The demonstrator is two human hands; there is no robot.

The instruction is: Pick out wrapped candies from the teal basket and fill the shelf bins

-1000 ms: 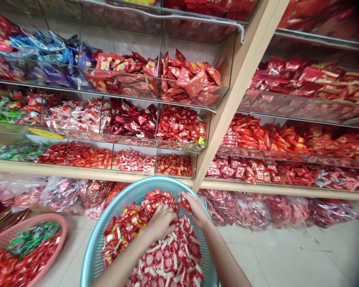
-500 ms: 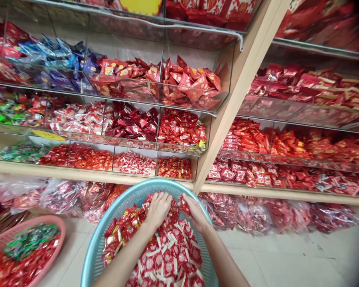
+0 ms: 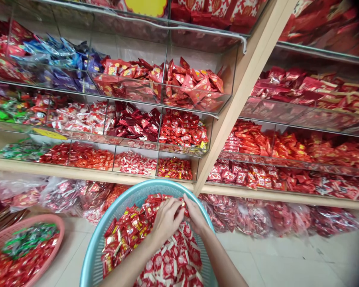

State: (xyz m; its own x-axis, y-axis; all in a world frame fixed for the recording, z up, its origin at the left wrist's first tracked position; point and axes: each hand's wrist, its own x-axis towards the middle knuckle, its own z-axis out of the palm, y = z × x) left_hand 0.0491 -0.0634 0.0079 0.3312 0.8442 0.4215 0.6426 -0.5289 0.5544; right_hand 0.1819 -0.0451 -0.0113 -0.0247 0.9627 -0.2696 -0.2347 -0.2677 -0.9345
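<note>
Both hands close together over sweets in blue basket

Left hand (image 3: 167, 217): back upward, fingers bent, over the far part of the load; fingertips turned down, so whether it grips anything cannot be told. Right hand (image 3: 196, 217): just beside it, at the basket's far right side, thumb and fingers bent about a small red packet (image 3: 184, 207), partly hidden by the left hand. Whether the hands touch is unclear.

Blue basket (image 3: 155, 182): round, perforated, below both hands, directly in front of the wearer. Contents in two main groups: gold-marked packets (image 3: 122, 237) along the left and far side; white-ended packets (image 3: 173, 261) in the near middle and right. The held packet is inside the rim, near the far right wall.

Pink basket (image 3: 61, 235): lower left, apart from the blue one, cut by the frame edge. Holds green packets (image 3: 30, 239) at the back, red and orange ones in front. Floor (image 3: 245, 255): pale tiles.

Beyond: filled plastic bags (image 3: 254, 217) beneath the shelving. Clear-fronted bins (image 3: 131, 85) in tiers above, mostly red sweets, some blue and green. Wooden post (image 3: 239, 107) slants between two sections.
</note>
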